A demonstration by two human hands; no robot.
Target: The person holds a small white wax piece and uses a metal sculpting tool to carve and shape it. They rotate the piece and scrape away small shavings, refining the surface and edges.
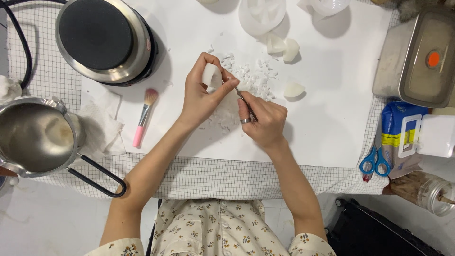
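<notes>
My left hand [201,97] grips a white waxy chunk [210,76] between thumb and fingers, above a white sheet [332,118] on the table. My right hand [264,121], with a ring on one finger, holds a thin metal blade [242,98] whose tip touches the chunk. A heap of white shavings [251,78] lies just beyond both hands. Three more white chunks [293,89] rest on the sheet past the shavings.
An electric hotplate [102,38] sits far left, a steel pot [35,137] with a black handle at the left edge, a pink brush [143,116] beside crumpled tissue. A metal tray [417,59], blue scissors [374,161], a blue packet and a glass jar [438,194] stand right.
</notes>
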